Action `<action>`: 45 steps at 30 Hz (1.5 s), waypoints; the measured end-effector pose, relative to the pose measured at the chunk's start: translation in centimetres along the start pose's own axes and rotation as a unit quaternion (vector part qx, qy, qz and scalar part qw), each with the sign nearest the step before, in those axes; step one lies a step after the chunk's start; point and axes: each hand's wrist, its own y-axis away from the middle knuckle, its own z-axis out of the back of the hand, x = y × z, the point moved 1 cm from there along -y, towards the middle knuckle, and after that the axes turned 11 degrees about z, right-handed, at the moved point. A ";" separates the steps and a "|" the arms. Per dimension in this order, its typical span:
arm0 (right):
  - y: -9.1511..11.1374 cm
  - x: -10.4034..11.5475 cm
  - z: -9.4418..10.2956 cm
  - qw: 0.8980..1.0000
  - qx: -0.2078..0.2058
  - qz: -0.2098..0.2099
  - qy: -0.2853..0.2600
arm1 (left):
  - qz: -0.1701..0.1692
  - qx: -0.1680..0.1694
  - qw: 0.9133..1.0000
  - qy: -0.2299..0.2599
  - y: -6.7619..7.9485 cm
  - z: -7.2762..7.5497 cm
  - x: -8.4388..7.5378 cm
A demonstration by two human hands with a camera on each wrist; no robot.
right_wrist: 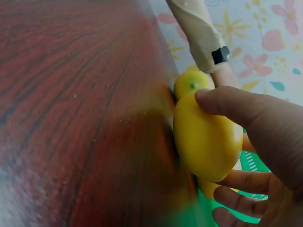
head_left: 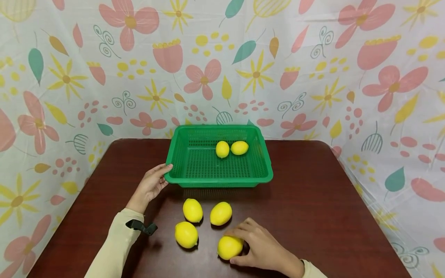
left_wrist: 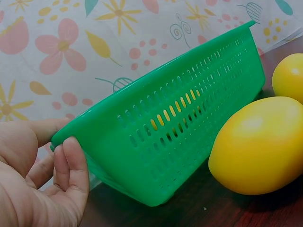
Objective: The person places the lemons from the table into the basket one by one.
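My left hand (head_left: 151, 186) grips the near left corner of a green plastic basket (head_left: 222, 180), thumb over the rim and fingers beneath it, as the left wrist view also shows. Two lemons (head_left: 222, 149) lie inside toward the back right. With thumb and fingers my right hand (head_left: 261, 244) holds a yellow lemon (head_left: 230, 248) at the front of the table; in the right wrist view the thumb lies across one side of that lemon (right_wrist: 206, 137), fingers on the other. Several more lemons are on the table before the basket, among them one (head_left: 192, 211) at the left.
The brown wooden table (head_left: 306, 200) has a glossy top. Behind and beside it hangs a white cloth (head_left: 257, 108) printed with flowers and leaves. A lemon (head_left: 221, 214) and another lemon (head_left: 186, 234) lie between my two arms. A black strap (head_left: 141, 227) circles my left sleeve.
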 end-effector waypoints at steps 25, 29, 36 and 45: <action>-1.9 0.3 6.7 0.998 -0.035 0.049 -0.002 | 0.008 -0.001 1.000 -0.005 0.0 0.2 -0.2; -2.9 0.0 9.0 0.998 -0.027 0.056 -0.001 | 0.009 0.000 1.000 0.000 -0.1 0.1 -0.1; -4.7 -0.5 12.0 0.998 -0.014 0.064 -0.001 | 0.006 -0.002 1.000 -0.006 -0.2 0.0 -0.2; -7.4 -2.3 15.3 0.999 0.009 0.022 -0.035 | 0.006 -0.002 1.000 -0.009 -0.1 0.2 -0.2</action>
